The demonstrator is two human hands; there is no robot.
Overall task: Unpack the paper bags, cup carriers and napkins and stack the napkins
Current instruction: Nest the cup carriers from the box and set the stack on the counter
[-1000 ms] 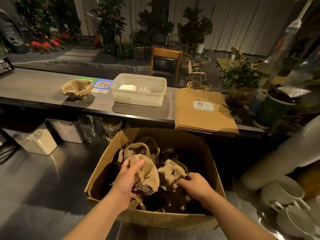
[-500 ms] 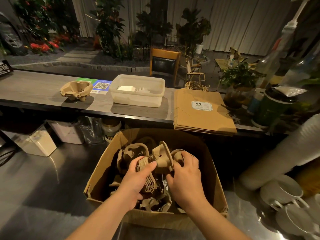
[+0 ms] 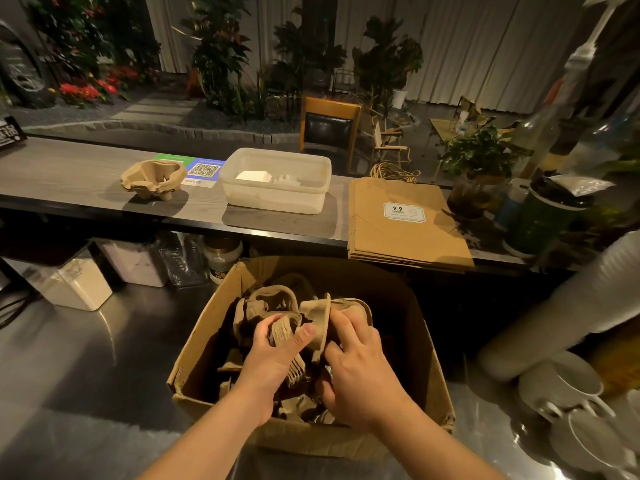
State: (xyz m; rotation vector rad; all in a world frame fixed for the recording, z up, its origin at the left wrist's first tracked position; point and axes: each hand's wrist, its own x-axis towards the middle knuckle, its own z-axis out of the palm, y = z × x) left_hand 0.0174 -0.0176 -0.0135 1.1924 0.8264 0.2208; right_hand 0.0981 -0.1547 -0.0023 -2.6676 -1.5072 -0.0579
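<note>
Moulded brown pulp cup carriers point(image 3: 277, 306) fill the open brown cardboard box point(image 3: 429, 382) standing on the steel worktop point(image 3: 86, 375) directly in front of you. Your left hand point(image 3: 273, 362) grips a nested stack of carriers inside the box, thumb over its top. Your right hand point(image 3: 360, 372) closes its fingers round the adjoining carrier; the two hands are nearly touching. Beyond, on the grey wood-grain counter point(image 3: 69, 178), lie flat brown paper bags point(image 3: 405, 223), a translucent plastic tub point(image 3: 277, 181) containing white napkins point(image 3: 252, 175), and one separate carrier stack point(image 3: 152, 178) at the left.
</note>
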